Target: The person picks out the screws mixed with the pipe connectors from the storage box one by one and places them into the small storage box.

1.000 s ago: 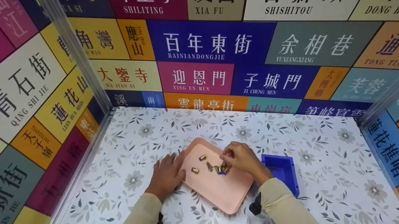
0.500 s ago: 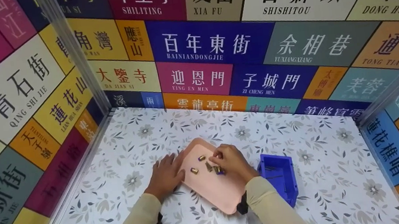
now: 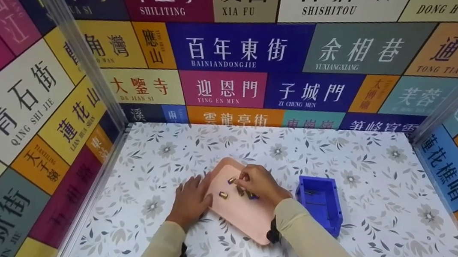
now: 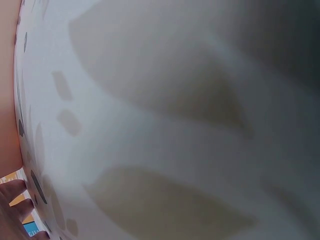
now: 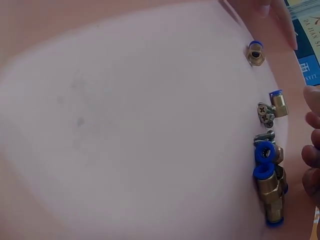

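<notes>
My left hand rests at the left rim of a pink tray, fingers spread and thumb on the edge. Over the tray's far right side, my right hand has its fingers bent, the fingertips close to a brass pneumatic fitting with a blue collar. Another fitting lies nearer the left hand. The right wrist view shows small cross-head screws beside a cluster of fittings. Curled fingers appear at that view's right edge; whether they pinch anything is hidden.
A blue plastic bin with a few thin dark pieces inside stands right of the tray, beside the right forearm. The table has a leaf-patterned cover. Sign-printed panels enclose it at the back and sides.
My right hand has moved left across the tray, from above the cluster towards the far fitting. More of the blue bin's inside shows. The left hand stays on the rim.
</notes>
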The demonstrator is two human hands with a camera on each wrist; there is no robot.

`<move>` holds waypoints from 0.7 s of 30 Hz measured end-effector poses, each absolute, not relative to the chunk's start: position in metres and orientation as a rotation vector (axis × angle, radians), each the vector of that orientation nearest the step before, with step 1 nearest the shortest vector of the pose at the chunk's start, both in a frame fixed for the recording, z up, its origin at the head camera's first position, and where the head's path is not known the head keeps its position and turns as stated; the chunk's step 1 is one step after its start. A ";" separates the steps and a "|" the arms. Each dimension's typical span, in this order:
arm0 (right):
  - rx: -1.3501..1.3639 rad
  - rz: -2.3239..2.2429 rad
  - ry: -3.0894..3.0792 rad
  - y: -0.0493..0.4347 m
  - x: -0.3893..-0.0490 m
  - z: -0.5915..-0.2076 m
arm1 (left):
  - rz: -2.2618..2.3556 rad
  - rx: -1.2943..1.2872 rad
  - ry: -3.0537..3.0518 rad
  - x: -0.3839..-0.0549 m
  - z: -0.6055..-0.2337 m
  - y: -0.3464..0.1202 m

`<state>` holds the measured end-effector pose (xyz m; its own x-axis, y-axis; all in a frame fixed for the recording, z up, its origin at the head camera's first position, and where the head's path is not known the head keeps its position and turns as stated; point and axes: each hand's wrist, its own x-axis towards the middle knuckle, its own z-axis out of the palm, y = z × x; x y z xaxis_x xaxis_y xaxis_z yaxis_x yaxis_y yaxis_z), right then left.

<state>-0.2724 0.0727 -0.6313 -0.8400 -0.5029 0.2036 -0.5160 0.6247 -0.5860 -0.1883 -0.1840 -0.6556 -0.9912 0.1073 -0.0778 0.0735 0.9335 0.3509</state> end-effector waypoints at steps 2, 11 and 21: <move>0.883 1.005 -2.818 0.071 -0.274 -0.631 | 0.548 0.143 2.994 -0.188 -0.656 -0.185; 0.944 0.967 -2.863 0.063 -0.271 -0.638 | 0.503 0.177 3.028 -0.189 -0.657 -0.186; 0.941 0.947 -2.927 0.063 -0.268 -0.645 | 0.471 0.170 3.031 -0.189 -0.655 -0.184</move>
<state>-0.2684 0.0634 -0.6455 -0.8263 -0.5538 0.1031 -0.5092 0.6560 -0.5572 -0.1894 -0.1842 -0.6548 -0.9914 0.1199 -0.0515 0.0987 0.9470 0.3057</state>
